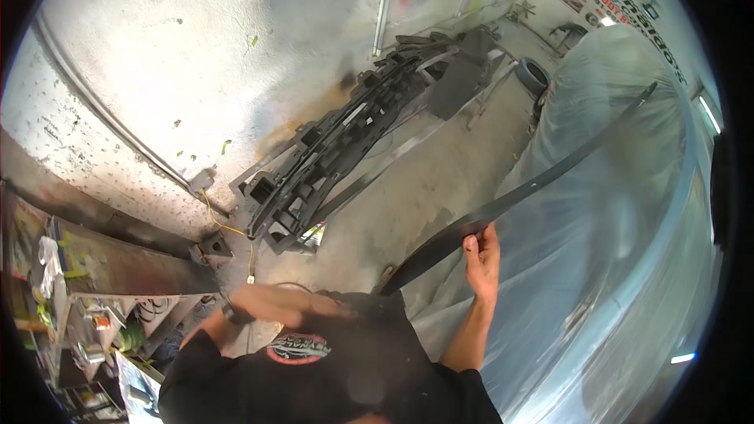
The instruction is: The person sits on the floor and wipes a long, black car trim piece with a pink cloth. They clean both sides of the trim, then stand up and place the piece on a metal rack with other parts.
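A long, thin black strip (503, 202), like a car trim piece, slants up from near my waist to the far right. It widens toward the near end and narrows to a tip. My right hand (483, 257) is closed on its lower edge, thumb against the face, fingers partly hidden behind. In front of my chest, my left hand (302, 308) is bent inward across my black shirt, blurred, with its fingers hard to make out. The strip's near end lies just beyond it; whether they touch does not show.
To the right, translucent plastic sheeting (605, 212) drapes a large bulky shape. Black plastic car-body parts (338, 137) lie along the white wall (181, 39) on the concrete floor (440, 177). A tire (532, 76) sits farther back. Cluttered shelves (102, 322) stand at left; a yellow cord (222, 224) hangs nearby.
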`<state>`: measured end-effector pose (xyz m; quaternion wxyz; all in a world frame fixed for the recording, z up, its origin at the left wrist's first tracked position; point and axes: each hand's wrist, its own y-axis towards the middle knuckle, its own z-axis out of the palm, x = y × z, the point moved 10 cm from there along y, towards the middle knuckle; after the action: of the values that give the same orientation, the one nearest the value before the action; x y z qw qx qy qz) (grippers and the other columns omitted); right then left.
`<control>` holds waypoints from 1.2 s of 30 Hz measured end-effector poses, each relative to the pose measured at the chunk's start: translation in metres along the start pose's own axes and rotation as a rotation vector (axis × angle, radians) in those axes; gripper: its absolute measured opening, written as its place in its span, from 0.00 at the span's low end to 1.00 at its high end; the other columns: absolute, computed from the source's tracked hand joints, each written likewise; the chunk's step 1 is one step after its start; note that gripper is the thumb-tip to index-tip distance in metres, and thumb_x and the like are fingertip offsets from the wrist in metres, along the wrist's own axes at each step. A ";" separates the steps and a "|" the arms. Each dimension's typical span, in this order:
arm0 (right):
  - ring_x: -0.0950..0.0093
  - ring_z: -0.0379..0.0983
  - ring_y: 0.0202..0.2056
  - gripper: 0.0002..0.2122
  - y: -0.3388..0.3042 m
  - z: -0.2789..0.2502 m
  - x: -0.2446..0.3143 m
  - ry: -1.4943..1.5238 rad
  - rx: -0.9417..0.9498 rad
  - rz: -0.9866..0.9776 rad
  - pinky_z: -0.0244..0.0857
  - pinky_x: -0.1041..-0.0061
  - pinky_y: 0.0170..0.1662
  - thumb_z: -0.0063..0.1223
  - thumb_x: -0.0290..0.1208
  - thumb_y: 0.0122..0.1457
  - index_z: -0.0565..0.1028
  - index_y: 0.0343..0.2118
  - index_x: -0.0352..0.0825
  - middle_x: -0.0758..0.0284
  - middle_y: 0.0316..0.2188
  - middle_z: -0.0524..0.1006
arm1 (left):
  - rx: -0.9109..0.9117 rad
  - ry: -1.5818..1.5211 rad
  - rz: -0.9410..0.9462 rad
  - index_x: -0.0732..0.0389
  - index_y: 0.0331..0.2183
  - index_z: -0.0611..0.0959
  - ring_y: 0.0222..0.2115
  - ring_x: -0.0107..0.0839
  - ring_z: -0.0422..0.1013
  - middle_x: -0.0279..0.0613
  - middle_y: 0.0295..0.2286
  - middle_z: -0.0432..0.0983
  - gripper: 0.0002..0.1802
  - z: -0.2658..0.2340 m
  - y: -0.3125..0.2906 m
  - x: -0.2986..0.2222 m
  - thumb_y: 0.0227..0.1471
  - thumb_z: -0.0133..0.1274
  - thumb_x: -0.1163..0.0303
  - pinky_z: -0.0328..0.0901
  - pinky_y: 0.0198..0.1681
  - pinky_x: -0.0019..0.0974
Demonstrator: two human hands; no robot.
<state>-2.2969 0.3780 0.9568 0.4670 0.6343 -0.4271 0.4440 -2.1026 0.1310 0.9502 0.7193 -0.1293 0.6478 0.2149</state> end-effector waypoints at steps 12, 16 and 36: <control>0.82 0.70 0.41 0.25 0.091 -0.097 -0.081 0.217 0.136 0.171 0.66 0.81 0.45 0.64 0.29 0.54 0.69 0.55 0.32 0.72 0.43 0.73 | -0.956 0.515 -0.299 0.71 0.63 0.55 0.60 0.43 0.60 0.59 0.59 0.60 0.55 -0.220 0.149 0.004 0.48 0.64 0.49 0.55 0.62 0.42; 0.77 0.71 0.47 0.28 0.114 -0.120 -0.116 0.164 0.145 0.299 0.66 0.75 0.51 0.64 0.24 0.53 0.68 0.57 0.33 0.69 0.48 0.73 | -1.069 0.781 -0.290 0.75 0.63 0.53 0.60 0.51 0.59 0.66 0.59 0.57 0.66 -0.287 0.221 0.049 0.37 0.70 0.45 0.53 0.64 0.43; 0.83 0.69 0.32 0.25 0.398 -0.215 -0.176 0.048 0.029 0.367 0.63 0.83 0.36 0.55 0.19 0.55 0.68 0.58 0.30 0.74 0.32 0.74 | -1.156 0.918 -0.590 0.69 0.61 0.60 0.55 0.55 0.60 0.61 0.53 0.65 0.69 -0.745 0.546 0.091 0.31 0.62 0.28 0.56 0.56 0.56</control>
<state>-2.7553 0.5299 0.9092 0.3792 0.5415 -0.5180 0.5429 -3.0094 0.2753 0.8161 0.2265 -0.7241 0.6045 0.2430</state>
